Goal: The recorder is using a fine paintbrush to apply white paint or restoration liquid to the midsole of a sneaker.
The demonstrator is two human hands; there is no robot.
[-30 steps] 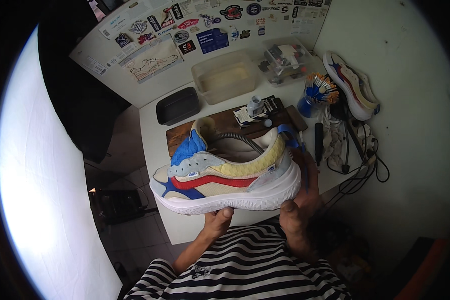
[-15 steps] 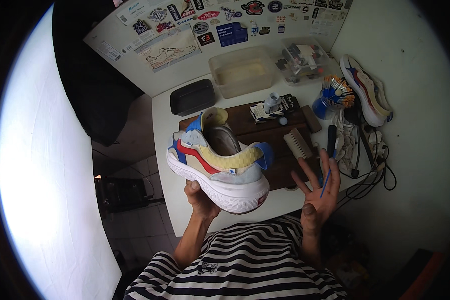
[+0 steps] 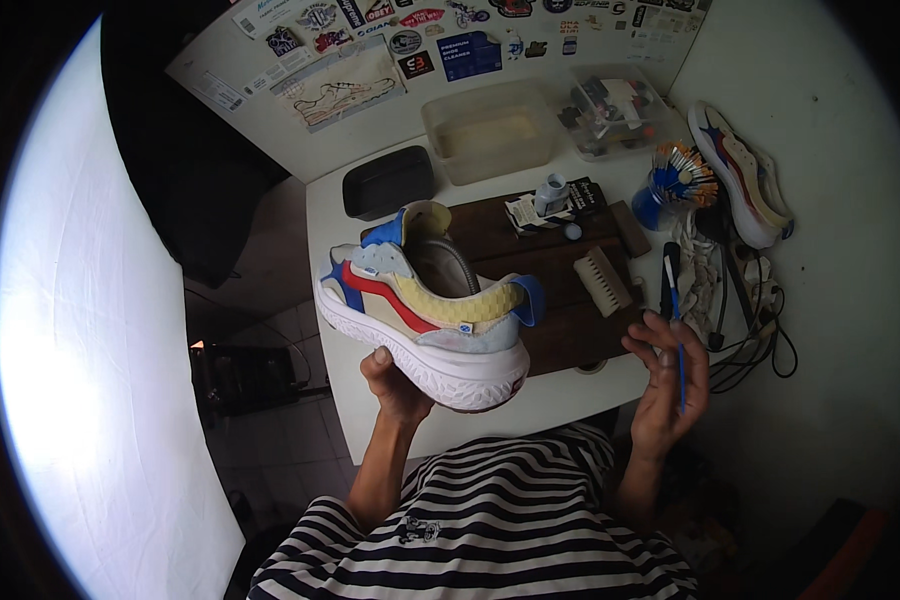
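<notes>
My left hand (image 3: pixel 398 388) holds a sneaker (image 3: pixel 420 335) up over the table's front edge, thumb against the side of the white sole, other fingers hidden underneath. The shoe is cream, red, blue, grey and yellow, its heel turned toward the right. Inside it curves a metal spring (image 3: pixel 460 262). To the right, apart from the shoe, my right hand (image 3: pixel 667 390) is closed on a thin blue-handled paintbrush (image 3: pixel 681 365), which stands nearly upright between the fingers with its pale end on top.
A dark wooden board (image 3: pixel 540 275) bears a wooden brush (image 3: pixel 602 282) and a small bottle (image 3: pixel 551 195). Behind are a black tray (image 3: pixel 388 183), a clear tub (image 3: pixel 490 130) and a box of supplies (image 3: pixel 615 112). At right stand a paintbrush jar (image 3: pixel 655 205), another sneaker (image 3: pixel 738 175) and cables (image 3: pixel 770 335).
My right hand's spread fingers have closed round the paintbrush, now more upright, and the hand has shifted right. The sneaker in my left hand has moved slightly left and up.
</notes>
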